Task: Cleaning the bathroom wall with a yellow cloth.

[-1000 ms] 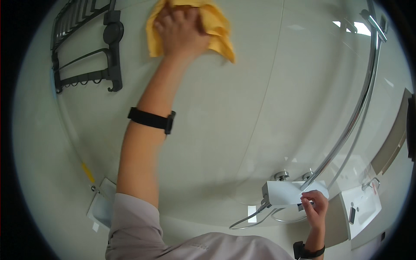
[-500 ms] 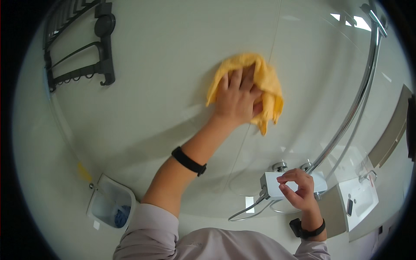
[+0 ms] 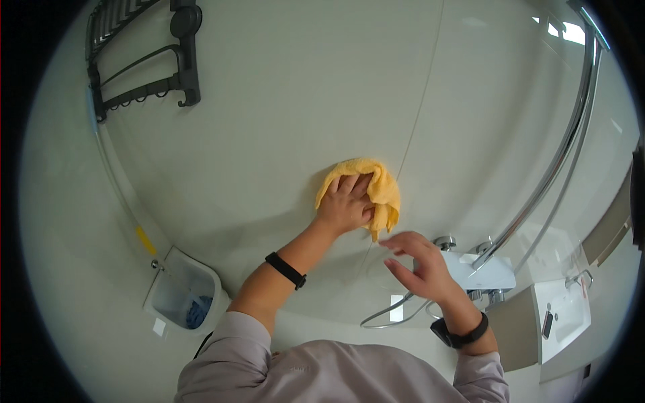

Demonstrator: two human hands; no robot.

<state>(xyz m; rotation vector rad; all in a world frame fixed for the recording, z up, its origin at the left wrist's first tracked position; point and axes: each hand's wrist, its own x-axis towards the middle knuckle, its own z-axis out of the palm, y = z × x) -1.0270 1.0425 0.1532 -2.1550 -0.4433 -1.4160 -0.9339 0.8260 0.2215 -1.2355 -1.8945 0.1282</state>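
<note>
A yellow cleaning cloth [image 3: 383, 188] lies bunched against the pale wall, under my left hand [image 3: 342, 209]. The fingers of that hand are spread on the cloth and press it to the wall, with folds of it around the fingertips and a corner hanging below. My right hand [image 3: 428, 272] is off the wall, just below and right of the cloth, not visibly touching it. Its thumb and fingers are apart and hold nothing; the fingertips are slightly blurred. Behind this hand is the white shower mixer [image 3: 463, 269], partly covered by it.
A dark grey folding rack [image 3: 190, 60] hangs at upper left. At lower left stands a white basin [image 3: 161, 302] with a blue cloth [image 3: 198, 312] inside, beside a pole with a yellow grip [image 3: 145, 240]. On the right are a chrome shower rail [image 3: 564, 154] and a washbasin [image 3: 568, 316].
My left hand has moved down the wall with the yellow cloth. My right hand has come up and left toward it, its fingers opening from a near pinch.
</note>
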